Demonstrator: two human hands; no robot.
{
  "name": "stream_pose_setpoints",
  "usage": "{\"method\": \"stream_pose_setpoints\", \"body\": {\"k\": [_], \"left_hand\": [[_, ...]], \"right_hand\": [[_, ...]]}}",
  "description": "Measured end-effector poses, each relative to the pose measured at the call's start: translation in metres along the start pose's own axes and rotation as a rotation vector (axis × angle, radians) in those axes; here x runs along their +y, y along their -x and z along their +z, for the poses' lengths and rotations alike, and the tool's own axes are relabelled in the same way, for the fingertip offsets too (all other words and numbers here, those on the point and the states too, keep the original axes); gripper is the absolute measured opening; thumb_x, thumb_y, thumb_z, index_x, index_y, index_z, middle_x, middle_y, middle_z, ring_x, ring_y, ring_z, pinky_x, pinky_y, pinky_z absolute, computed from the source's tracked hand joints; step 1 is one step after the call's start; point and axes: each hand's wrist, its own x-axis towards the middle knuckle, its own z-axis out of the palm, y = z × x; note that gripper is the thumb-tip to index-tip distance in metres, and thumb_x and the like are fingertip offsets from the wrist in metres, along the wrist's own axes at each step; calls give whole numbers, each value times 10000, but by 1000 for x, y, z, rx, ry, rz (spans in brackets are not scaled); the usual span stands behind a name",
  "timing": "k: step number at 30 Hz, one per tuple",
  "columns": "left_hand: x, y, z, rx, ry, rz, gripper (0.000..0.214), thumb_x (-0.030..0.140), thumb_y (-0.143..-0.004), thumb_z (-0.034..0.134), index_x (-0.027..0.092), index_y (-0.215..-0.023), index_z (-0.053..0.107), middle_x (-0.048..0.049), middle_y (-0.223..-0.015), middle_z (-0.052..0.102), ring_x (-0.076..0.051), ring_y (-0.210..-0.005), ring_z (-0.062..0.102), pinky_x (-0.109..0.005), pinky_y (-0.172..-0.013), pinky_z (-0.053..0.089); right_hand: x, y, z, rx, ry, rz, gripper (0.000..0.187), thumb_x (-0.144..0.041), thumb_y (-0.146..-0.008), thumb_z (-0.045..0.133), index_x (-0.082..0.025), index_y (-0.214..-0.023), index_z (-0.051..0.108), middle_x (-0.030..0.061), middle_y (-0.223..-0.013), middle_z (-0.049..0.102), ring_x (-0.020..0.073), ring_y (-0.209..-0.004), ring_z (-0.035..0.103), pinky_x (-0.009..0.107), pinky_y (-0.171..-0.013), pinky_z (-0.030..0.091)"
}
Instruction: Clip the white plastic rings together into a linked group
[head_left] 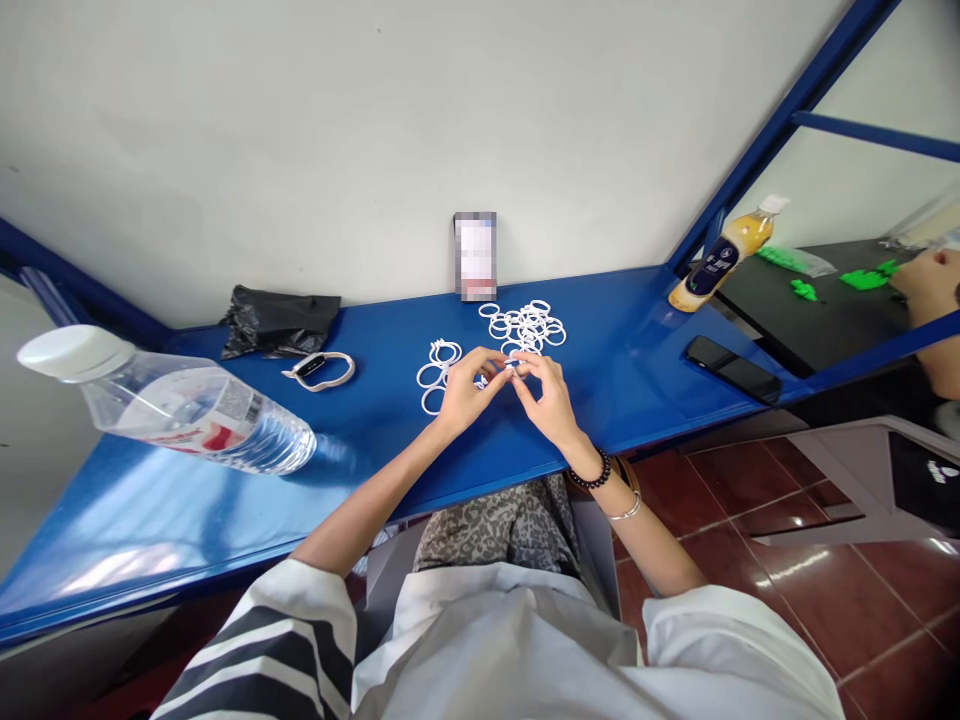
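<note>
My left hand (470, 388) and my right hand (546, 396) meet fingertip to fingertip above the blue table (375, 440). Pinched between them is a small white piece (511, 366), mostly covered by the fingers; it looks like part of a white plastic ring. Just beyond my fingers lies a loose pile of white plastic rings (531, 326). A smaller group of similar rings (430, 376) rests left of my left hand, some with small knobs on the rim.
A large water bottle (225, 415) stands at the left, near a wristband (322, 371) and black plastic bag (281, 322). One phone (475, 255) leans on the wall; another phone (731, 368) lies right, by a yellow drink bottle (727, 255). Beyond the frame, another person's arm (934, 300) shows near green pieces (866, 276).
</note>
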Motion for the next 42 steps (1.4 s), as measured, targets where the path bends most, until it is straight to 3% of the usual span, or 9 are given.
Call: {"method": "stream_pose_setpoints", "body": {"k": [5, 9, 12, 19, 30, 42], "left_hand": [[3, 1, -1, -2, -56, 55, 217, 382, -880, 622, 176, -930, 668, -51, -894, 706, -130, -726, 648, -259, -704, 533], [4, 1, -1, -8, -24, 57, 220, 379, -894, 608, 178, -950, 677, -56, -918, 717, -142, -777, 671, -255, -733, 537], [3, 1, -1, -6, -15, 78, 199, 356, -902, 605, 177, -952, 675, -59, -928, 717, -146, -795, 671, -258, -744, 533], [-3, -1, -2, -16, -130, 118, 204, 353, -924, 576, 186, -1011, 657, -61, -968, 696, -140, -783, 649, -270, -750, 527], [-5, 0, -2, -20, -188, 191, 176, 289, -934, 568, 187, -1052, 650, -58, -960, 679, -131, -752, 624, -257, -729, 516], [-7, -1, -2, -11, -229, 227, 178, 245, -924, 585, 181, -1081, 639, -49, -929, 672, -116, -723, 611, -241, -713, 510]], "right_hand": [[0, -1, -1, 68, -69, 11, 415, -263, -900, 579, -269, -1303, 479, 106, -1282, 576, 259, -1194, 540, 442, -965, 489], [2, -1, 1, 7, -216, 87, 562, -282, -896, 594, -287, -1412, 372, 118, -1460, 446, 247, -1274, 517, 422, -1003, 505], [3, -1, 2, -2, -277, 131, 534, -296, -901, 597, -280, -1398, 404, 113, -1381, 525, 229, -1208, 571, 407, -1006, 509], [3, -2, 0, 96, -114, 76, 441, -273, -904, 597, -287, -1330, 487, 92, -1262, 567, 208, -1015, 621, 415, -962, 525], [2, -2, 0, 125, -79, 47, 449, -237, -885, 611, -278, -1315, 490, 95, -1214, 573, 219, -981, 600, 389, -864, 537], [2, -3, 0, 120, -62, 29, 472, -194, -879, 600, -277, -1328, 480, 90, -1177, 589, 216, -1006, 601, 385, -883, 537]]}}
